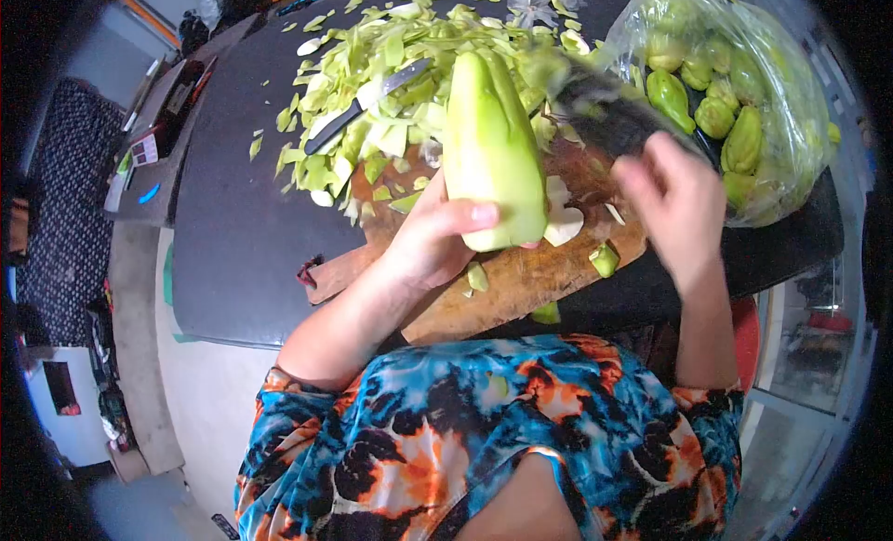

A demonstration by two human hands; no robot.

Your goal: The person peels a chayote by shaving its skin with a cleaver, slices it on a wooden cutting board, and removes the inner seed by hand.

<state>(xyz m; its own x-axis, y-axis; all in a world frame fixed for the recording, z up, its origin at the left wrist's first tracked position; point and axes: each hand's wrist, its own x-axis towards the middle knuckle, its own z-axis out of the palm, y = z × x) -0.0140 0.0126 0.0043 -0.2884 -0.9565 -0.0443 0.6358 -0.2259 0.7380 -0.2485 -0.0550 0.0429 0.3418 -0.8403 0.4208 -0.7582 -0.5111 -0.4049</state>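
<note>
My left hand [433, 229] grips the lower end of a large peeled chayote [488, 169], pale green and held upright, thumb across its front. On the right, my right hand [674, 206] is closed, its fingers blurred. From it a broad dark blade, apparently a large knife [609, 108], reaches up and left, smeared by motion and apart from the chayote. Below both hands lies a wooden cutting board [502, 285] with scraps of peel and a small green end piece [604, 259]. A small black-handled knife [335, 127] rests on the heap of green peelings [395, 53].
A clear plastic bag [791, 160] with several green chayotes [742, 141] stands at the table's right. The dark table [233, 253] has a rounded left edge. Further left is a side table [172, 173] with assorted items. A red stool edge [747, 341] shows at lower right.
</note>
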